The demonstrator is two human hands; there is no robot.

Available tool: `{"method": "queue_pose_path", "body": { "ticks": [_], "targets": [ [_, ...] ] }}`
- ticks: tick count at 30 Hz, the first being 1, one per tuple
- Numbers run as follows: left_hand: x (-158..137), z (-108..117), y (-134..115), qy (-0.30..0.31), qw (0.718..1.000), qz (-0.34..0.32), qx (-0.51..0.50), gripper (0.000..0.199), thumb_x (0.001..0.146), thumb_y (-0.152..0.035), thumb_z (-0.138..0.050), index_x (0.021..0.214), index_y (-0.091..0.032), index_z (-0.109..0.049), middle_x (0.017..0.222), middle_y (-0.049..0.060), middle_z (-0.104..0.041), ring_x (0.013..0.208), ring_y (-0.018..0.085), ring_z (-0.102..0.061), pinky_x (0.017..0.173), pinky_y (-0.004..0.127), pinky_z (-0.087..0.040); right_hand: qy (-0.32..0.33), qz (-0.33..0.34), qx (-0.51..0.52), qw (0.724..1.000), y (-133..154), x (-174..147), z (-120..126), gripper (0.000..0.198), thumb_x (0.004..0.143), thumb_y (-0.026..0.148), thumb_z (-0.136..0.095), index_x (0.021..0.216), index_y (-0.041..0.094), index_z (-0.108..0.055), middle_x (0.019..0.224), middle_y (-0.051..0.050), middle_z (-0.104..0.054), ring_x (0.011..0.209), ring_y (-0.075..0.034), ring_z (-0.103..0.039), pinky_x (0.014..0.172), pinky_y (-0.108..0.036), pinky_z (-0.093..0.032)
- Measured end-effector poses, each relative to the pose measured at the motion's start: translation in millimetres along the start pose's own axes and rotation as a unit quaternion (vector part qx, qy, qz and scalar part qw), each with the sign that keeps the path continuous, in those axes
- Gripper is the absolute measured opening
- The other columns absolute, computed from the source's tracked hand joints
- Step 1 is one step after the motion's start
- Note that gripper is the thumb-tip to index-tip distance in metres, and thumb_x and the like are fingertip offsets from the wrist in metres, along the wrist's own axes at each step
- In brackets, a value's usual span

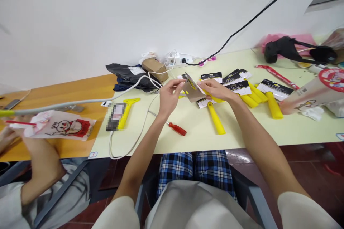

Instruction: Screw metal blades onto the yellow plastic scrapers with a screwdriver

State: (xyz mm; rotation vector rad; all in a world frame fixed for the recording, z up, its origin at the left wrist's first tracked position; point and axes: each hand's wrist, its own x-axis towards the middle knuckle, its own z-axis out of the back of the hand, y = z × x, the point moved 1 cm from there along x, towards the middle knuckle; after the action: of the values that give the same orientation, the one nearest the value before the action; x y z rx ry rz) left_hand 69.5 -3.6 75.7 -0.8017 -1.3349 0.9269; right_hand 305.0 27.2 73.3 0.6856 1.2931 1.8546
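Observation:
Over the middle of the table, my right hand [215,89] is closed around a yellow-handled scraper [218,99] with a flat greyish card or sleeve [192,93] at its head. My left hand [170,94] pinches near the left edge of that card, thumb and finger together. Beneath my hands lies another scraper with a yellow handle [217,120], its head in a black and white card. Several more carded scrapers [248,98] are piled to the right. A red-handled screwdriver [177,128] rests below my left hand. Further left is a yellow scraper [126,112], partly blurred out.
A printed plastic cup [309,94] leans in at the right, near a red strap [278,76]. A black bag [131,75] and power strip [177,59] stand by the wall. Cables cross the table. Another person's arm [43,150] and a cup [64,125] are at left.

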Motion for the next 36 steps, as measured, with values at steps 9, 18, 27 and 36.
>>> {"method": "queue_pose_path", "body": {
  "ticks": [9,18,27,36],
  "targets": [
    [4.5,5.3,37.8,0.016,0.995,0.081,-0.052,0.018,0.087,-0.038,-0.085,0.094,-0.021,-0.085,0.116,0.008,-0.078,0.111,0.023,-0.07,0.095,0.031,-0.056,0.054,-0.013,-0.116,0.992,-3.7,3.9,-7.2,0.069,0.1,0.085,-0.05,0.076,0.02,-0.05,0.061,0.003,-0.046,0.053,-0.01,-0.038,0.052,-0.028,-0.027],
    [-1.6,-2.0,49.1,0.001,0.985,0.148,-0.09,0.018,0.08,-0.024,-0.081,0.097,-0.019,-0.085,0.105,0.008,-0.082,0.099,0.024,-0.075,0.091,0.035,-0.058,0.031,0.027,-0.231,0.972,2.1,6.5,-18.1,0.061,0.106,0.072,-0.048,0.074,0.02,-0.045,0.068,0.002,-0.036,0.063,-0.012,-0.029,0.058,-0.032,-0.021],
    [-4.0,-2.6,64.4,-0.025,0.974,0.182,-0.134,0.018,0.08,-0.03,-0.083,0.094,-0.019,-0.084,0.095,0.004,-0.081,0.087,0.019,-0.073,0.079,0.03,-0.057,0.015,0.045,-0.277,0.96,4.4,8.2,-24.0,0.058,0.106,0.067,-0.05,0.073,0.02,-0.044,0.066,0.002,-0.037,0.062,-0.012,-0.03,0.062,-0.032,-0.025],
    [-8.4,-4.4,58.1,0.027,0.952,0.241,-0.186,0.033,0.08,-0.03,-0.083,0.112,-0.022,-0.079,0.09,0.005,-0.079,0.075,0.017,-0.071,0.071,0.029,-0.057,0.013,0.03,-0.319,0.947,3.6,6.8,-16.1,0.057,0.104,0.068,-0.053,0.077,0.018,-0.061,0.063,0.003,-0.044,0.061,-0.012,-0.035,0.063,-0.032,-0.028]
  ]
}}
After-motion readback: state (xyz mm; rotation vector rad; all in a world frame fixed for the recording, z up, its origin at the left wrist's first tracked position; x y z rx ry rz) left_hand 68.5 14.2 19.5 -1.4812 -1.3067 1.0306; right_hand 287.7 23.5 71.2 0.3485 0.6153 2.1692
